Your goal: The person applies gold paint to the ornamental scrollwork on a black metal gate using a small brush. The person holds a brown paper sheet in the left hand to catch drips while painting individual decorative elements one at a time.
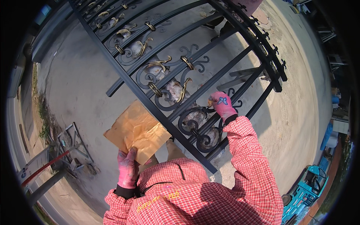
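My left hand (128,165), in a pink glove, grips the lower edge of a square sheet of cardboard (137,129) coated in gold colour, its thumb on top. The sheet is creased and shiny, beside the corner of a black metal railing (147,106). My right hand (222,105), gloved in pink with a blue butterfly print, is closed on a small gold-stained wad (210,101); its exact kind is too small to tell. That hand is over the scrollwork near the right end of the railing. Nearby, a black scroll (195,122) is dark, while leaf ornaments (183,90) farther left carry gold colour.
A person (245,4) stands beyond the railing, partly hidden. Rumpled, pale material (175,91) lies beneath the bars. A metal frame (75,140) stands on the concrete floor at the left. Turquoise equipment (305,193) is at the lower right.
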### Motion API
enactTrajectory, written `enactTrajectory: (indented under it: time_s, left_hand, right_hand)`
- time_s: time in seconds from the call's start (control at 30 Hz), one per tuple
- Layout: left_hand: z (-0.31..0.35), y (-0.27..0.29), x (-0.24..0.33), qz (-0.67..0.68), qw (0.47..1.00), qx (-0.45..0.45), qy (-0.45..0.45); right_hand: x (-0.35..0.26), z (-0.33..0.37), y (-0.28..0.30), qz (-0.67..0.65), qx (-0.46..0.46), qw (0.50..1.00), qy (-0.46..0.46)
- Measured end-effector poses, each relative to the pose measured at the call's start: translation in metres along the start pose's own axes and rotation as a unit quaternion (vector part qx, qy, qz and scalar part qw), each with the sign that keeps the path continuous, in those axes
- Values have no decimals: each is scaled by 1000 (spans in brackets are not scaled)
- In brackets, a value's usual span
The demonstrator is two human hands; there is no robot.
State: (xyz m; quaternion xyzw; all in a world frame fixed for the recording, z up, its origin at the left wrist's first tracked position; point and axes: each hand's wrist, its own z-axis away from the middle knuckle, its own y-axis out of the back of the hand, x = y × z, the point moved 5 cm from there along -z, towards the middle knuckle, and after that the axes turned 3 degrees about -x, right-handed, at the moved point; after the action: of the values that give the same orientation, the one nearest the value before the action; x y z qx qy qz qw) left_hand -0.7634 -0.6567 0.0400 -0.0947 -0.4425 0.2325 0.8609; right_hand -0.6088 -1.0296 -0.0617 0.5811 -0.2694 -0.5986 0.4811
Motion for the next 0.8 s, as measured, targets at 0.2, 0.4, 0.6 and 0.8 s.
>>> enactTrajectory:
  time_s: [0.2, 0.4, 0.6, 0.8]
  left_hand:
    - [0, 2, -3, 3, 1000, 6, 9]
    - [3, 3, -7, 3, 1000, -2, 8]
    - [6, 9, -7, 7, 1000, 8, 7]
    - [12, 16, -5, -4, 1000, 0, -6]
  right_hand:
    - [7, 6, 2, -14, 0, 999, 48]
    - [0, 9, 0, -47, 27, 998, 44]
    - [-35, 11, -6, -187, 41, 980, -62]
    - [-30, 19, -22, -86, 87, 992, -28]
